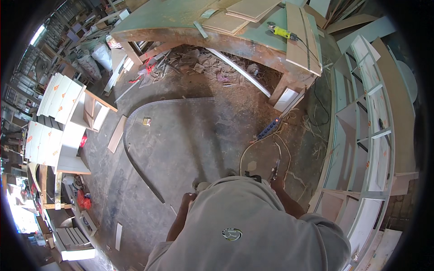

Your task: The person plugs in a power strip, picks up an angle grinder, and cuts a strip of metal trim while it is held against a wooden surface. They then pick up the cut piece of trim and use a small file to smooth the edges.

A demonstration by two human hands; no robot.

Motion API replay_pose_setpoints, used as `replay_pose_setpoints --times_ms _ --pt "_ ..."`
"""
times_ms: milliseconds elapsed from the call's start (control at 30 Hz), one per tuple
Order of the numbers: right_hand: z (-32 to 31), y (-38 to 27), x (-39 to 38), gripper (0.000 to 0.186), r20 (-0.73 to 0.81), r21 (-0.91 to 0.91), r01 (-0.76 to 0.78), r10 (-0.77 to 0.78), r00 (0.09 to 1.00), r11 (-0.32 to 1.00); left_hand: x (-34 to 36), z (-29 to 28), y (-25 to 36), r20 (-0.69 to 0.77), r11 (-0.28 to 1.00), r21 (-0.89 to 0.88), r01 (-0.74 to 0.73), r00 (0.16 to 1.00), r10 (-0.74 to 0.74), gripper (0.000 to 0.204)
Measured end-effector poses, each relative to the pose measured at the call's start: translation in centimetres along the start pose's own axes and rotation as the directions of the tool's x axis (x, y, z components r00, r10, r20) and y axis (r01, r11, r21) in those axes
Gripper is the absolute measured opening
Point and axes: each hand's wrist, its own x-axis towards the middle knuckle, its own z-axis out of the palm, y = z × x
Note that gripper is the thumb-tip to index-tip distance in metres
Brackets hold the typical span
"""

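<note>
My left hand [188, 198] is low beside the grey shirt, partly hidden against my body, and its fingers do not show clearly. On the other side, my right hand [276, 183] is closed around the lower end of a slim dark-and-silver tool [275, 169] that points away from me; its exact kind is too small to make out. Beyond that hand lies a blue power strip [268, 128] with a pale cable. A long bent strip [135, 164] curves across the floor ahead and left, its near end close to my left hand.
Ahead stands a workbench [158, 18] with boards and a yellow-green angle grinder [282, 32] on it; scraps lie underneath. White cabinet pieces [58, 97] stand left, and a long shelf frame [348, 149] borders the right. A small box [147, 121] and a wooden board [117, 134] lie on the floor.
</note>
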Motion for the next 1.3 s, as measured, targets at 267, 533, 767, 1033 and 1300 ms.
replay_pose_setpoints --times_ms 267,533,767,1033,1300 --pt "1.0 0.3 1.2 0.022 -0.137 -0.031 -0.015 0.011 0.991 0.999 0.3 -2.9 1.7 0.108 0.995 0.009 0.102 0.989 -0.102 0.032" --pt "-0.6 -1.5 0.1 0.040 0.037 0.125 -0.144 0.140 0.989 0.982 -1.7 -1.5 0.6 0.078 0.989 -0.098 0.111 0.992 -0.103 0.035" --pt "-1.2 -2.9 -0.5 0.048 0.034 0.134 -0.113 0.110 0.993 0.984 -0.5 2.4 -2.0 0.201 0.800 -0.246 0.548 0.836 -0.511 0.039" --pt "4.6 10.5 9.3 0.041 -0.029 -0.203 0.105 -0.113 0.993 0.974 1.2 -3.2 5.1 0.265 0.997 0.034 0.071 0.961 -0.078 0.034" --pt "-0.4 -1.7 0.0 0.037 -0.030 0.150 -0.076 0.082 0.996 0.986 -0.7 -0.4 0.5 0.280 0.869 -0.248 0.429 0.890 -0.360 0.026"
